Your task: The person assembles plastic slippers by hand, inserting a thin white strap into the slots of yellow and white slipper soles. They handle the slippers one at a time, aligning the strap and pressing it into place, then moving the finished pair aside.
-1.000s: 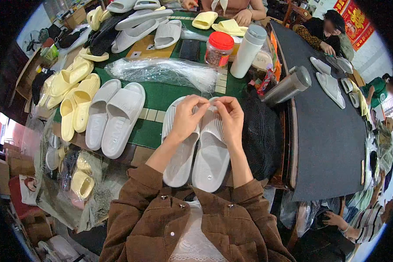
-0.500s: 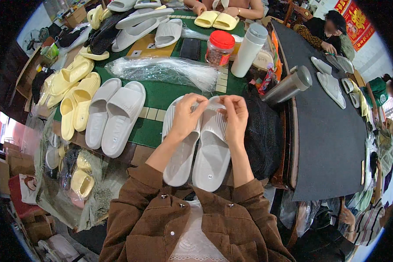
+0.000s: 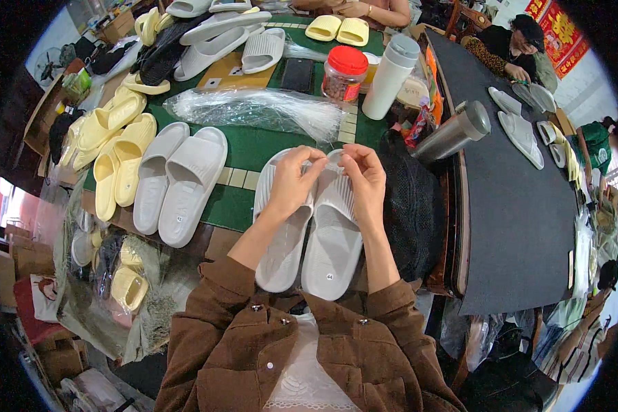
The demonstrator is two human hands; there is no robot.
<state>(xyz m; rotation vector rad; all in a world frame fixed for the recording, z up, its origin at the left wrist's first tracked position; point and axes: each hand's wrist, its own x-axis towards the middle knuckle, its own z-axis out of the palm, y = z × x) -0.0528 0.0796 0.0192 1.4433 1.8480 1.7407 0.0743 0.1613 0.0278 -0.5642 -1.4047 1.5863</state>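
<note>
A pair of grey slide slippers, a left one [image 3: 279, 257] and a right one [image 3: 332, 257], lies side by side at the table's near edge, toes away from me. Over the toe of the left slipper, my left hand [image 3: 293, 182] is closed in a pinch. My right hand [image 3: 365, 177] pinches above the right slipper's toe, its fingertips a short gap from the left's. Whatever thin thing the fingers hold is too fine to make out. Just beyond them lies a clear plastic bag of thin white strands [image 3: 254, 110].
To the left are another grey pair [image 3: 196, 182] and several yellow slippers [image 3: 127, 158]. A red-lidded jar [image 3: 343, 75], a white bottle [image 3: 391, 79] and a steel tumbler [image 3: 453, 130] stand at the right. Beyond is a dark table [image 3: 515, 226] where a person works; another sits opposite.
My right hand's fingertips have shifted slightly left and its fingers have curled closer. Across the table, the other person's hands have left the yellow slippers.
</note>
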